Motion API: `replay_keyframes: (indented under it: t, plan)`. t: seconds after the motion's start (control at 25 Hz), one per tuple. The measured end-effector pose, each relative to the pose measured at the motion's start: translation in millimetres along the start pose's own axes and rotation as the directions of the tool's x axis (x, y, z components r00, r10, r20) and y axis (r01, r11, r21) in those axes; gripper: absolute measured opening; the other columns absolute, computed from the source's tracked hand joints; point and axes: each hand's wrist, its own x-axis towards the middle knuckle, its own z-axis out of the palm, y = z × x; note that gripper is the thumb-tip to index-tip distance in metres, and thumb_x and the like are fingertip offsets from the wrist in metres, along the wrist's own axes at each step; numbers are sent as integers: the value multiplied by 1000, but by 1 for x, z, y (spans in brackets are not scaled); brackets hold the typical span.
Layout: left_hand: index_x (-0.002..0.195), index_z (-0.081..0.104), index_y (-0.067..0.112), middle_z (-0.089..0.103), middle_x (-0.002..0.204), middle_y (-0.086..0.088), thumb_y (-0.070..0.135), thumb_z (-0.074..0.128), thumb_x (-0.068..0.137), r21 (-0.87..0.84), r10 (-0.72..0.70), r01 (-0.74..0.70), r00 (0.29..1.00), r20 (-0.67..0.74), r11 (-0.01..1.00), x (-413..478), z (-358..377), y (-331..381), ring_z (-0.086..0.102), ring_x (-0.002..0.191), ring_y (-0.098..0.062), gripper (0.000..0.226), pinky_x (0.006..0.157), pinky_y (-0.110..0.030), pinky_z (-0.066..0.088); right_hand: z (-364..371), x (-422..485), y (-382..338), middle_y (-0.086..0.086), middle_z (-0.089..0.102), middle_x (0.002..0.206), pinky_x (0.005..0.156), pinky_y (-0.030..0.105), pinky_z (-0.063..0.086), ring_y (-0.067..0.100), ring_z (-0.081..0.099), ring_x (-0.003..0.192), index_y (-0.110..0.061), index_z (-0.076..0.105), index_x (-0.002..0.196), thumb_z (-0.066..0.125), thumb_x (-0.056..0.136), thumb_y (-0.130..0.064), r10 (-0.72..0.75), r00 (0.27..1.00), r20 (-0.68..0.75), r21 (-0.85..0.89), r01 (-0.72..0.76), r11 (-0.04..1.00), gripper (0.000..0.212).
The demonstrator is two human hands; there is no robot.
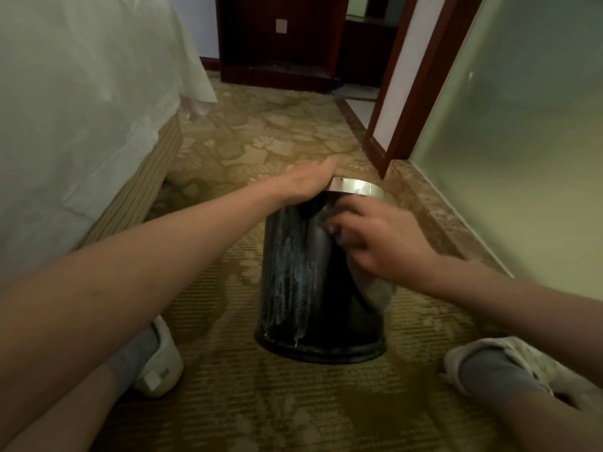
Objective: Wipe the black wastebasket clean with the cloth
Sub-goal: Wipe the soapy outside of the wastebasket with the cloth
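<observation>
head view: left hand (303, 185) rests on wastebasket (293, 272), right hand (381, 243) grips cloth (378, 293).

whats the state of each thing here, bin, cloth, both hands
black wastebasket: base on the carpet, left side streaked with pale residue
silver rim: on the wastebasket's top, partly covered by the left hand
cloth: bunched, pressed against the wastebasket's right side
left hand: fingers extended, resting on the rim
right hand: fingers curled on the cloth
</observation>
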Motion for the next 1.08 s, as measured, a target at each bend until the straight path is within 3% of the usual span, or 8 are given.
replay_keyframes:
  t: [0.16,0.32,0.44,0.52,0.6,0.8,0.92,1.08]
  plan:
    - [143,43,21,33,154,-13,60,9,96,23,-110,109,993,52,994,2,-2,-8,27,141,-34,70,115,-51,15,20,-69,-42,-2,61,111,66,31,47,17,54,89,-21,67,112,60,84,-27,-289,925,247,164,254,953,29]
    - [130,56,21,51,140,-11,74,15,82,-157,-89,117,981,174,981,10,-3,-17,45,128,-28,82,113,-51,25,17,-77,-58,-3,55,92,54,30,43,15,51,78,-22,67,99,56,89,-33,-374,869,322,201,324,925,19]
    - [105,66,15,68,108,-7,66,16,90,-258,-40,95,977,211,962,12,-5,-24,59,102,-20,74,103,-42,36,-3,-30,-31,-5,57,89,48,28,45,15,58,74,-24,69,93,54,80,-37,-105,986,126,114,90,989,24]
    - [70,61,18,64,68,1,55,16,98,-336,-43,106,981,189,936,10,-7,-22,56,68,-14,65,79,-34,41,-16,6,-8,-6,58,94,53,31,48,15,59,78,-26,69,100,57,81,-39,106,994,-12,37,-105,994,25]
    - [62,53,19,53,59,0,52,15,99,-372,-34,106,980,196,922,8,-7,-19,47,59,-14,62,67,-32,37,-18,28,7,-6,57,98,57,29,45,15,58,82,-27,69,106,60,85,-38,179,983,-48,-13,-180,984,25]
    - [86,56,9,52,76,-14,54,10,98,-352,-14,98,973,232,931,3,-8,-14,49,70,-24,65,69,-31,41,7,0,-20,2,58,97,50,28,38,20,56,80,-18,69,106,67,80,-26,-95,994,61,-93,100,991,27]
    - [96,63,5,59,84,-14,56,7,98,-307,-14,84,975,224,948,-1,-9,-13,56,80,-24,76,80,-33,41,19,-60,-60,0,57,96,53,26,39,15,51,81,-18,69,101,65,82,-25,-343,912,224,37,343,938,22]
    - [98,67,0,67,88,-14,59,6,97,-250,-16,76,972,232,965,-2,-7,-11,62,91,-28,84,91,-36,39,9,-71,-68,-4,55,93,54,24,35,13,52,78,-21,67,101,60,87,-34,-385,845,371,91,379,921,20]
